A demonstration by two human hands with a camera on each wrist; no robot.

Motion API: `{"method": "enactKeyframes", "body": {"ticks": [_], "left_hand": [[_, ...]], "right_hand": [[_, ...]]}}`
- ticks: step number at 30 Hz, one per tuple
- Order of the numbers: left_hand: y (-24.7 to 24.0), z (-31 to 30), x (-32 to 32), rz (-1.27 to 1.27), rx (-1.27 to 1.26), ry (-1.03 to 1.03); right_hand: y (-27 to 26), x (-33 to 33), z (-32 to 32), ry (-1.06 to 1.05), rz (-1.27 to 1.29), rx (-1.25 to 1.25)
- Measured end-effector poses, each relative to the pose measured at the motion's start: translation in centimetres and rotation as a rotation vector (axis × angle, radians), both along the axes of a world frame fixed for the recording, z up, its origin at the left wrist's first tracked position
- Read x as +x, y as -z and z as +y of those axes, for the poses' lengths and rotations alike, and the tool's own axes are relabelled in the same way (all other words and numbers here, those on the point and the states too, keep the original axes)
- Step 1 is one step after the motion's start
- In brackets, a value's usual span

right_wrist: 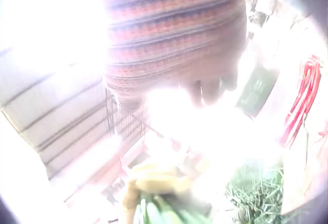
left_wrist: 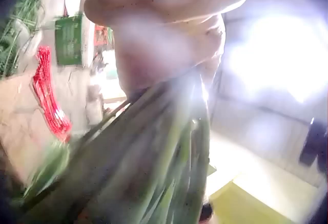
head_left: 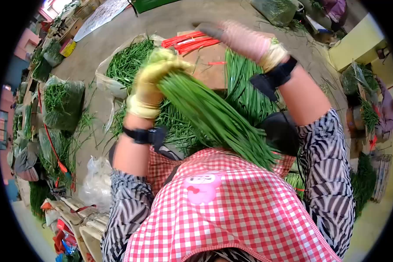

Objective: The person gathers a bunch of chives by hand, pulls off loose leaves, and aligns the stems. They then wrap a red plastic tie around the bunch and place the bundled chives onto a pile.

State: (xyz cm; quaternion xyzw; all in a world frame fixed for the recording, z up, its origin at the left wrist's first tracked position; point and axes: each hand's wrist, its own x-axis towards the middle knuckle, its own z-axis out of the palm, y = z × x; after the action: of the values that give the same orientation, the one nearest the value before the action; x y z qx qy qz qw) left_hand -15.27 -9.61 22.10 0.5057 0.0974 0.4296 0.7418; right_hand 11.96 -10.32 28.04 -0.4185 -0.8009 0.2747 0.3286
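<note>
In a yellow glove, my left hand [head_left: 153,81] grips one end of a bunch of long green garlic chives [head_left: 218,115]. The leaves slant down to the right across the front of the apron. My right hand [head_left: 244,41], in a striped knit glove with dark fingertips, is raised with fingers extended leftward, blurred and holding nothing visible. Below its fingertips lie red ties [head_left: 187,41] on a brown board [head_left: 209,72]. More chives [head_left: 249,87] lie at the board's right side. The right wrist view shows the striped glove above the yellow one.
A plastic bag of loose chives [head_left: 129,63] stands beyond the left hand. Another full bag [head_left: 63,102] sits on the floor at left, near clear plastic bags [head_left: 96,181]. A yellow pillar base [head_left: 358,43] rises at the right. A dark round object [head_left: 280,131] is beside the bunch.
</note>
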Motion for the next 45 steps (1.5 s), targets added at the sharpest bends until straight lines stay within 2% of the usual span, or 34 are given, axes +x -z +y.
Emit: {"method": "enactKeyframes", "body": {"ticks": [1,2,3,5,7,8,9,10,11,13,14,16,20,23,26,27,32,35,36,37,38,39,41,42,43,45], "left_hand": [[-2.0,0.9,-2.9,-0.11,0.02,0.059],[-2.7,1.8,-5.5,-0.133,-0.098,0.039],[-2.9,3.4,-8.2,0.146,0.01,-0.16],[-1.4,7.0,-13.4,0.529,-0.063,-0.234],[-0.3,10.7,-18.7,0.518,-0.089,-0.373],[-0.9,10.9,-20.0,0.451,-0.191,-0.479],[-1.8,10.6,-20.7,0.388,-0.19,-0.547],[-2.6,10.8,-21.9,0.338,-0.143,-0.559],[-3.4,11.1,-23.0,0.29,-0.099,-0.564],[-5.3,11.7,-25.2,0.195,-0.1,-0.588],[-6.6,11.7,-25.7,0.186,-0.074,-0.602],[-9.1,11.4,-25.8,0.143,-0.031,-0.579],[-12.1,11.4,-25.0,0.113,-0.043,-0.538],[-14.0,11.3,-21.9,0.086,0.0,-0.343],[-15.3,11.9,-18.4,0.167,0.014,-0.246],[-14.8,12.5,-19.3,0.198,0.036,-0.185],[-16.3,12.5,-15.1,0.279,0.032,-0.3],[-16.8,8.2,-7.3,0.421,0.148,-0.266],[-16.7,6.0,-3.8,0.543,0.195,-0.29],[-16.3,5.0,-0.9,0.529,0.162,-0.196],[-15.8,2.7,2.7,0.564,0.135,-0.244],[-14.6,3.1,5.1,0.568,0.12,-0.203],[-12.9,1.8,9.6,0.533,0.066,-0.216],[-12.1,1.7,11.4,0.504,0.049,-0.215],[-11.3,1.6,12.9,0.479,0.027,-0.219],[-9.4,2.3,15.6,0.414,-0.053,-0.209]], "right_hand": [[0.0,1.6,0.2,0.08,0.054,0.11],[-0.2,2.8,-0.7,0.071,0.061,0.039],[0.0,3.8,-1.4,0.053,0.068,-0.03],[1.3,4.7,-1.6,0.081,-0.025,-0.123],[2.9,4.6,-2.6,0.125,-0.068,-0.174],[3.4,4.5,-3.3,0.157,-0.053,-0.23],[3.5,4.6,-3.3,0.189,-0.042,-0.278],[4.0,5.3,-3.2,0.174,-0.106,-0.228],[5.5,5.7,-3.0,0.185,0.088,-0.289],[5.5,6.7,-3.0,0.216,0.069,-0.293],[5.6,7.0,-3.0,0.217,0.145,-0.32],[6.0,7.4,-3.2,0.226,0.297,-0.38],[6.7,8.1,-3.1,0.261,0.354,-0.401],[6.4,8.3,-3.2,0.2,0.401,-0.362],[5.1,8.1,-3.8,0.17,0.379,-0.297],[6.1,5.9,-3.5,0.154,0.406,-0.283],[4.5,6.5,-5.3,0.175,0.345,-0.24],[4.6,6.4,-3.8,0.153,0.762,-0.19],[3.9,5.5,-3.6,0.151,0.718,-0.091],[4.7,4.0,-3.2,0.103,0.782,-0.094],[3.7,1.2,-4.1,0.069,0.787,-0.128],[3.7,-1.0,-4.8,0.029,0.712,-0.199],[4.2,-4.9,-6.1,0.141,0.432,-0.247],[5.3,-6.4,-6.5,0.299,0.6,0.058],[4.8,-6.6,-6.6,0.318,0.795,-0.107],[5.5,-4.0,-6.3,0.485,0.695,-0.243]]}}
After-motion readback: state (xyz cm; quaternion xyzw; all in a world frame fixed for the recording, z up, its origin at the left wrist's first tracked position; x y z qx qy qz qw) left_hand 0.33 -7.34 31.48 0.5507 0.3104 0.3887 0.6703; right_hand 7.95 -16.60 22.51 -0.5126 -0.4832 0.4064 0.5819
